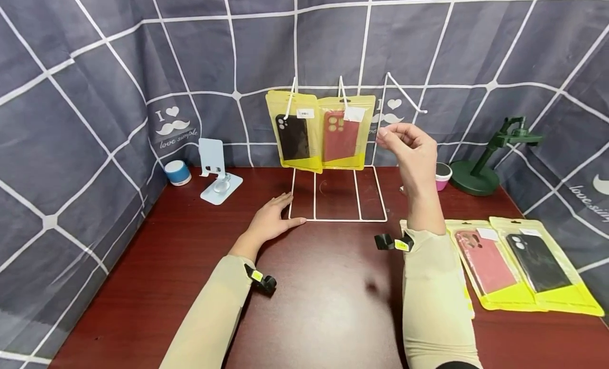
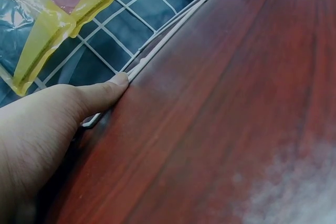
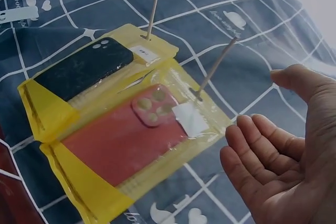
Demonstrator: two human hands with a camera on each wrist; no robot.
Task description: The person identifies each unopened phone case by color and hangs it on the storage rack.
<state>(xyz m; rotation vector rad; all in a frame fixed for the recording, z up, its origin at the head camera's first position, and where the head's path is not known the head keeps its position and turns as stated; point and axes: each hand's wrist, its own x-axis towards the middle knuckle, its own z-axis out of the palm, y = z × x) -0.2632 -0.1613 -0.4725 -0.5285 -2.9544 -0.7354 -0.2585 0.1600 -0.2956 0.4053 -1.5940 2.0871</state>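
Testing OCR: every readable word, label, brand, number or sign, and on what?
"I", heart, mustache, "love simple": grey cloth, left; partly hidden repeat behind wire rack.
"love simp", cut off: same cloth, far right.
White labels on yellow pouches: too small to read.
Yellow tags on wrist straps: too small to read.

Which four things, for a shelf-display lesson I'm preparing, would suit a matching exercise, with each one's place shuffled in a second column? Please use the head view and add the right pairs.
Things:
1. Hanging black-case pouch
2. Hanging red-case pouch
3. Light blue stand
4. Dark green stand

Places, as the head view shows them:
A. On the table, left of the white wire rack
B. On the middle hook
C. On the table, right of the rack
D. On the left hook

Right pairs: 1-D, 2-B, 3-A, 4-C.
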